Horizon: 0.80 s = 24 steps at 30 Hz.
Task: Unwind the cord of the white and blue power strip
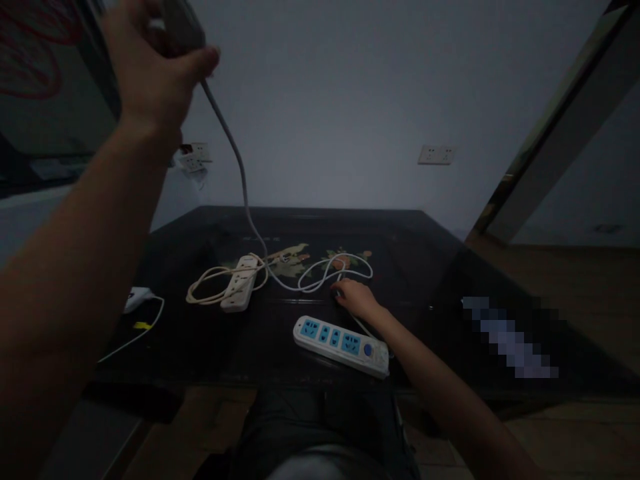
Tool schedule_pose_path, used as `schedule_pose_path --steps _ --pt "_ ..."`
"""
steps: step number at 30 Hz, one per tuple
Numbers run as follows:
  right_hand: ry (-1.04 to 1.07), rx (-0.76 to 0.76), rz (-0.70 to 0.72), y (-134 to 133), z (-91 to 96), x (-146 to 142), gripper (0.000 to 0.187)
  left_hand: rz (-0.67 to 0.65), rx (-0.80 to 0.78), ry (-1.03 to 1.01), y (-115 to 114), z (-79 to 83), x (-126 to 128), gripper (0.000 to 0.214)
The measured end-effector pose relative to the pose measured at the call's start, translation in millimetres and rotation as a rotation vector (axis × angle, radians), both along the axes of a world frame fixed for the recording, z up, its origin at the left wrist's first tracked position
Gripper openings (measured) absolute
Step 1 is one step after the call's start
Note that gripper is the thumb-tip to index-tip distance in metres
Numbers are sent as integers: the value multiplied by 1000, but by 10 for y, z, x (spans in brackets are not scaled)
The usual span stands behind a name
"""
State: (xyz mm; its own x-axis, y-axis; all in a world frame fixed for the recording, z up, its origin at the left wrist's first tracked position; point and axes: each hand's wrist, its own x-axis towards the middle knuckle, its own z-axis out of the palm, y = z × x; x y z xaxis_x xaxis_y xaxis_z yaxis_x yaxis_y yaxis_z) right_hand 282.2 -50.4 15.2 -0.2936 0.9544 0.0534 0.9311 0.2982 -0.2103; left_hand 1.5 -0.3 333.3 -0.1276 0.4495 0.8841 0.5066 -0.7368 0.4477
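My left hand (155, 63) is raised at the upper left, its fingers closed around a grey plug (184, 25), partly cut off by the top edge. From it a grey-white cord (239, 157) hangs down to the table and lies there in loose loops. Beside those loops, low over the tabletop, my right hand (355, 297) has its fingers pinched together at the cord; the fingertips are partly hidden. Just in front of that hand lies a white power strip (327, 345) with blue sockets, and a cord runs from near its right end up to the hand.
A second white power strip (241, 283) with a cream cord (200, 287) coiled over it lies left of centre on the dark table (270, 333). A white corded device (139, 298) sits near my left forearm. Wall sockets (436, 155) are at the back; a blurred-out patch (510, 337) covers something at right.
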Motion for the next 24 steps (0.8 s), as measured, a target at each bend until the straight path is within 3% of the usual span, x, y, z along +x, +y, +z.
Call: schedule_pose_path --steps 3,6,10,13,19,24 --pt "-9 44 37 -8 53 -27 32 -48 -70 -129 -20 -188 113 27" --pt "-21 107 67 34 131 -73 30 -230 -218 -183 62 -357 175 17" --pt "-66 175 73 188 195 -183 29 -487 -481 -224 190 -542 274 17" --pt "-120 184 23 345 154 -283 30 -556 -577 -272 212 -641 387 21" --pt "-183 141 3 575 12 -373 23 -639 -523 -231 123 -710 522 40" --pt "-126 125 94 601 37 -314 27 -527 -395 -125 99 -704 522 28"
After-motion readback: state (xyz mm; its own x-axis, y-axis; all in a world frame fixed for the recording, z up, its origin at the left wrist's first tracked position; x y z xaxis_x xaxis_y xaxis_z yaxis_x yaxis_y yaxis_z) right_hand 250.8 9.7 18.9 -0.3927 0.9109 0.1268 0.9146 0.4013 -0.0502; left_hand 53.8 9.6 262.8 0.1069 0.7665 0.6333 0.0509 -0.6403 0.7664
